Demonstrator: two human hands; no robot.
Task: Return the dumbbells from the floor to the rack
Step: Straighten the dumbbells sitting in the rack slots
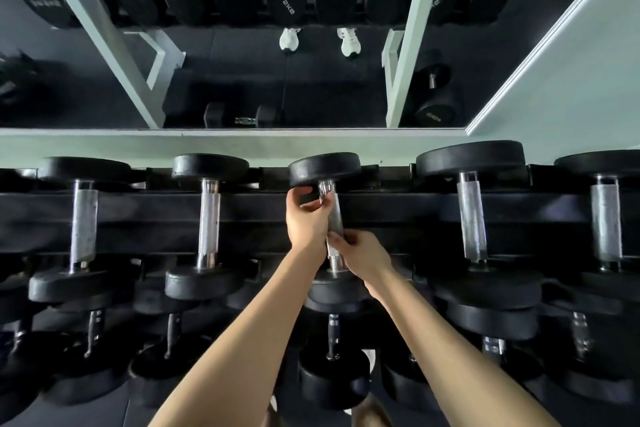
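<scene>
Rack (pixel 242 215): black, running the full width of the view; top tier is carrying five dumbbells side by side, lower tiers are showing beneath.
Mirror (pixel 242 80): standing just behind the rack above a pale ledge, reflecting rack legs, stored weights and a pair of white shoes.
Wall (pixel 571 80): pale, closing in at the right, meeting the mirror edge.
Neighbouring dumbbells: one on the left (pixel 207 218) and a bigger one on the right (pixel 472 215), each sitting clear of the centre slot, with open rack rail showing on both sides.
Dumbbell in hand (pixel 330 215): lying over the top tier in the centre slot, slightly tilted; far head is nearing the back ledge, near head is sitting at the front rail. Cannot tell whether its weight is fully resting on the rack.
Left hand (pixel 306 218): fingers are curling around the upper part of the chrome handle, just under the far head.
Right hand (pixel 360 253): wrapping the lower part of the handle, just above the near head.
Forearms: both bare, reaching up from the bottom edge and converging on the handle.
</scene>
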